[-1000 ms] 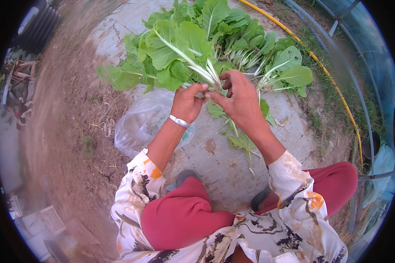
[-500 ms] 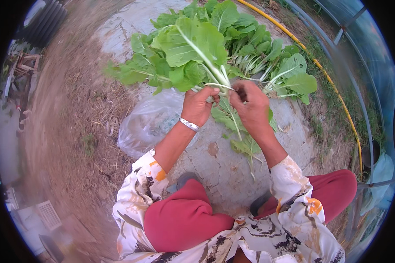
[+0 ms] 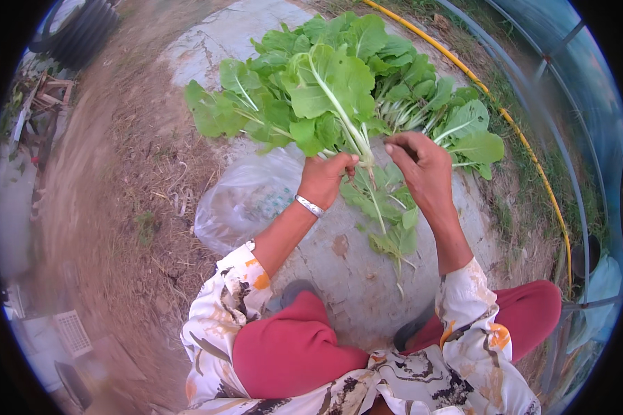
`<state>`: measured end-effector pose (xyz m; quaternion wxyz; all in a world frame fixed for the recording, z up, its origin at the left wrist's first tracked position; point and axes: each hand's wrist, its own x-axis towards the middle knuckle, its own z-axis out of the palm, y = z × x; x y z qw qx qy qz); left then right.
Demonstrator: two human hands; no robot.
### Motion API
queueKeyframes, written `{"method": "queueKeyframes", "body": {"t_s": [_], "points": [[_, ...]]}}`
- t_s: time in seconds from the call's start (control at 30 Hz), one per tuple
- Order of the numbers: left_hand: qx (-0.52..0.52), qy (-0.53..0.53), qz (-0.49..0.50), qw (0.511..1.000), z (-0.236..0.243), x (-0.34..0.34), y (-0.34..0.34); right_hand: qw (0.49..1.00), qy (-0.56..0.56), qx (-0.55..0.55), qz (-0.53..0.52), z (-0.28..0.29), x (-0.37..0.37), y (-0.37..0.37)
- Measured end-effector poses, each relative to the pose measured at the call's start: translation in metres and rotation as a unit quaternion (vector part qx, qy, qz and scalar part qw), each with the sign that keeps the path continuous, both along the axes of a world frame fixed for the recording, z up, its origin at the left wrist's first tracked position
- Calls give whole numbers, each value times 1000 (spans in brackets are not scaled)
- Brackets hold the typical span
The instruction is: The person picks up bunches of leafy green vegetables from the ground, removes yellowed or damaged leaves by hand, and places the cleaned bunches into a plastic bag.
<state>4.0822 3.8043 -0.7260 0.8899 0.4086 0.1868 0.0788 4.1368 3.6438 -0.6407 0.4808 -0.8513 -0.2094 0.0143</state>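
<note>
My left hand (image 3: pixel 327 181), with a silver bracelet at the wrist, is closed round the lower stems of a leafy green vegetable (image 3: pixel 336 97). Its broad leaves point away from me, and its pale base with a thin root faces me. Just right of that base, my right hand (image 3: pixel 426 169) is raised with thumb and fingertips pinched together, apart from the plant. Anything between those fingertips is too small to make out. Below the hands, loose torn leaves (image 3: pixel 394 238) lie on the pale slab. Behind the held plant spreads a pile of the same greens (image 3: pixel 474 128).
A clear plastic bag (image 3: pixel 239 204) lies left of my left forearm. The slab (image 3: pixel 339 277) is bordered by dry soil (image 3: pixel 135 187) on the left. A yellow hose (image 3: pixel 526 135) curves along the right, beside blue sheeting on a metal frame. A black ribbed container (image 3: pixel 83 34) stands far left.
My right hand has pulled away from the plant's base, a little to the right and toward me. The left hand keeps its hold. The whole view has shifted slightly.
</note>
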Motion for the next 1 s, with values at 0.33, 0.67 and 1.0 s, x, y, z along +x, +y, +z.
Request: {"method": "queueKeyframes", "body": {"t_s": [0.33,0.67,1.0], "points": [[4,13,-9,1000,5,6,1,972,-215,-86,51,-42,-29,14],[-35,38,4,999,8,6,1,980,2,159,-123,-48,-11,1],[3,-29,-25,999,6,4,8,932,322,-1,170,-66,-3,-16]]}}
